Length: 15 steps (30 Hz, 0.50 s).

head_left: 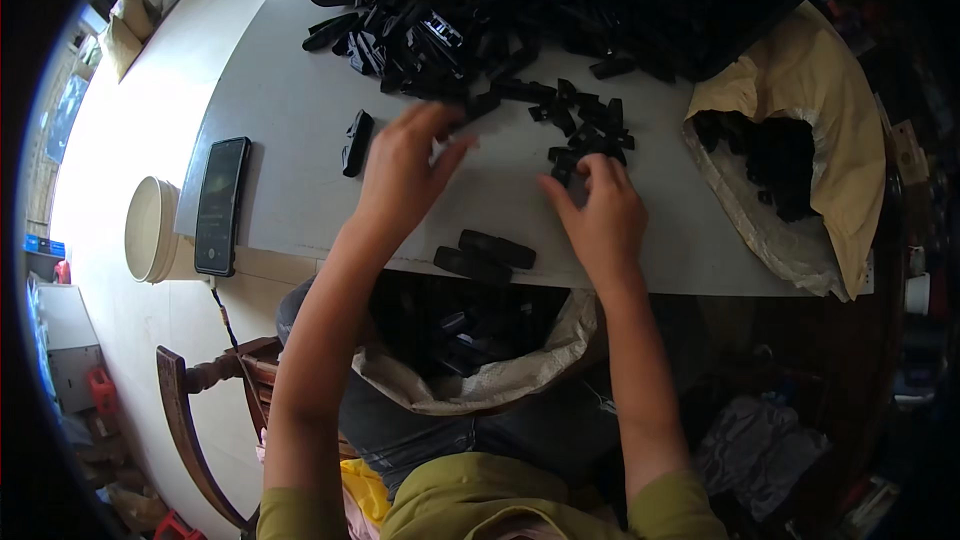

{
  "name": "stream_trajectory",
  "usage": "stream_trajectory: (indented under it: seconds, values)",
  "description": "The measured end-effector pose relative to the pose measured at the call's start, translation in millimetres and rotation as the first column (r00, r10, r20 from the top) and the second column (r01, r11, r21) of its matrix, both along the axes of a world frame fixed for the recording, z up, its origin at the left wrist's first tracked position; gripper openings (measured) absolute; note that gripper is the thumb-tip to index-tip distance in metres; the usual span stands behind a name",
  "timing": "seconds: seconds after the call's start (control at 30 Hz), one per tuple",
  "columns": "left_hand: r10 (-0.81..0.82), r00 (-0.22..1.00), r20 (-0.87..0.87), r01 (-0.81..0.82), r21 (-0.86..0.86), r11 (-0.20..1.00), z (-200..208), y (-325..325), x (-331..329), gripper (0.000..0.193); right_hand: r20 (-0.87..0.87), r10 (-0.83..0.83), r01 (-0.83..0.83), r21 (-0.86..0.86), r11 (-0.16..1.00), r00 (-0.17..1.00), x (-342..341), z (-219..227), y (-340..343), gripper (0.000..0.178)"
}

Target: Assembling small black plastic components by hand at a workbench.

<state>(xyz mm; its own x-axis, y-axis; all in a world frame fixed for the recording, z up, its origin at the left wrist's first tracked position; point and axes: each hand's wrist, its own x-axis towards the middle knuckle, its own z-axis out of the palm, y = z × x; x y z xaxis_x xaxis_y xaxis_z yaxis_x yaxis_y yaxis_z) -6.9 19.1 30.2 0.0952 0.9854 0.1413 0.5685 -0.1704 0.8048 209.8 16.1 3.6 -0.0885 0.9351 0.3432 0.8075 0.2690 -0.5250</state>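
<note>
My left hand (405, 160) is over the grey tabletop, its fingers bent and smeared by motion. Just beyond its fingertips is a blurred black plastic part (482, 107); whether the hand grips it I cannot tell. My right hand (612, 220) reaches to a small cluster of black plastic pieces (600, 120), with thumb and forefinger closed about one small black piece (562, 170) at its near edge. A single long black part (356, 143) lies left of my left hand. Near the table's front edge rest several black oblong parts (485, 255).
A large heap of glossy black parts (430, 40) covers the far side. An open woven sack (450, 400) with black parts is at my lap, and a paper-covered sack (840, 140) of black pieces lies right. A phone (222, 205), white bucket (150, 230) and wooden chair (175, 410) are left.
</note>
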Motion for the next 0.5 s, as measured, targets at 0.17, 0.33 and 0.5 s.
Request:
stream_trajectory:
  seconds: [0.17, 0.33, 0.5]
  values:
    - [0.225, 0.905, -0.360, -0.091, 0.353, 0.931, -16, 19, -1, 0.022, 0.088, 0.002, -0.015, 0.142, 0.990, 0.996, -3, -12, 1, 0.026]
    - [-0.190, 0.968, -0.164, 0.223, 0.217, 0.950, -21, -14, -1, 0.025, -0.311, 0.256, -0.269, 0.001, 0.963, 0.915, 8, -5, -9, 0.028]
    - [-0.249, 0.968, -0.039, 0.251, 0.176, 0.952, -23, -22, 1, 0.024, -0.268, 0.378, -0.393, -0.001, 0.920, 0.886, 13, 0, -10, 0.029]
